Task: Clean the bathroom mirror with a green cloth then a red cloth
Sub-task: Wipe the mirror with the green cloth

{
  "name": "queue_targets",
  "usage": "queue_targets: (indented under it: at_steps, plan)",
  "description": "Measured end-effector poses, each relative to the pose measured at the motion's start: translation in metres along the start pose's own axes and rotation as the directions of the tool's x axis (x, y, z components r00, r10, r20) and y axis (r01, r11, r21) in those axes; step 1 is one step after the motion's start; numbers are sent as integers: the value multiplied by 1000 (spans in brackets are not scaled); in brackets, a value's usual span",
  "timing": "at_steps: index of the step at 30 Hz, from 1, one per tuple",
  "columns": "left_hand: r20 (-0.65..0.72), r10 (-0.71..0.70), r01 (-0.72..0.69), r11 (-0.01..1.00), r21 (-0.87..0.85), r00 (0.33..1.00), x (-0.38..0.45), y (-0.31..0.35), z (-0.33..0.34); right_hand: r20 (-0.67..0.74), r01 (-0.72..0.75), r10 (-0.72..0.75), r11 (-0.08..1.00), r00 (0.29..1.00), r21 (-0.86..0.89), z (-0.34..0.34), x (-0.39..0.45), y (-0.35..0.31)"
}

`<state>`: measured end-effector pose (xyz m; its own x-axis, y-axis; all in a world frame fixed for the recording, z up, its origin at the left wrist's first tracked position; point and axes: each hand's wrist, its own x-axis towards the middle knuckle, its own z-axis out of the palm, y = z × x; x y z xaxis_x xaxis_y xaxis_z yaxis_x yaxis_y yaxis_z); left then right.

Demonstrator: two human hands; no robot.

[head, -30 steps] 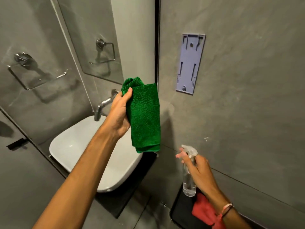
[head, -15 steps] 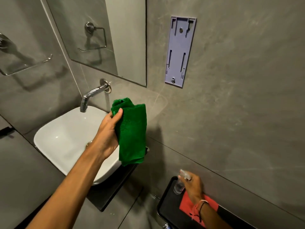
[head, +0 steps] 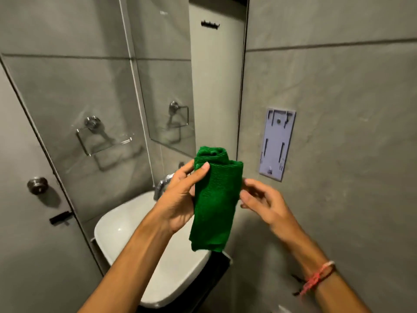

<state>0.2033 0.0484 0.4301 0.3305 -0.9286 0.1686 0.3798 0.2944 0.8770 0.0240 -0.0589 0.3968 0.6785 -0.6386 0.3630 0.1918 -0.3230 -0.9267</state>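
A folded green cloth (head: 214, 199) hangs upright in front of me, gripped near its top by my left hand (head: 180, 199), thumb across the front. My right hand (head: 262, 199) is at the cloth's right edge with its fingertips touching or nearly touching it; it holds nothing else. The mirror (head: 180, 75) is on the wall behind and above the cloth, reflecting a towel ring. The red cloth and the spray bottle are out of view.
A white basin (head: 126, 229) with a chrome tap (head: 162, 184) sits below my left arm. A glass panel (head: 74, 109) with a towel ring stands at the left. A lilac wall bracket (head: 276, 143) is on the grey wall to the right.
My right hand has let go of the spray bottle down by the tray and risen to the cloth's right edge. My left hand has lifted the cloth; the view has tilted up.
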Motion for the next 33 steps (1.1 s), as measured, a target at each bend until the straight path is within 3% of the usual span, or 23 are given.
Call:
queue_targets:
  at_steps: [4,7,11,12,14,16,17,20,22,23,25,27,28,30,31,33]
  plan:
    - [125,123,-119,992,-41,985,-2,68,19,126,185,-185,983,975,9,10,62,-105]
    - [205,248,-221,964,-147,947,-6,112,21,169,225,-240,969,956,99,23,95,-152]
    - [143,399,-333,879,-341,906,-6,113,25,143,202,-228,964,963,173,45,134,-185]
    - [172,403,-312,863,-397,899,-3,103,25,104,213,-225,970,969,116,52,141,-187]
    - [116,361,-279,856,-436,925,7,91,30,-28,278,-291,933,956,-228,64,156,-187]
    - [-40,362,-340,825,-452,931,23,92,39,-97,277,-419,740,903,-613,67,164,-189]
    - [-75,364,-354,806,-474,929,30,97,43,-104,255,-468,640,878,-725,64,165,-193]
    - [-151,371,-399,816,-417,916,53,124,53,-81,185,-657,326,750,-927,38,173,-208]
    - [-197,498,-534,809,-245,845,79,154,59,-51,75,-776,126,629,-989,15,181,-226]
    - [-194,618,-645,754,-126,761,95,175,69,-39,19,-817,62,576,-998,4,185,-237]
    - [-143,837,-811,546,209,527,130,216,93,15,-55,-860,-50,510,-997,-12,194,-260]
    - [5,927,-805,324,497,376,176,251,124,72,-103,-853,-145,516,-984,-26,206,-282]
    - [113,933,-772,209,600,341,199,265,138,91,-118,-836,-182,541,-976,-31,212,-292]
    - [316,888,-688,1,726,335,249,278,164,89,-174,-810,-230,580,-958,-47,231,-304]
    - [359,866,-619,-76,782,347,267,275,172,85,-208,-790,-261,607,-943,-53,237,-306]
    - [348,878,-521,-138,842,329,281,265,177,102,-264,-759,-345,643,-901,-61,239,-304]
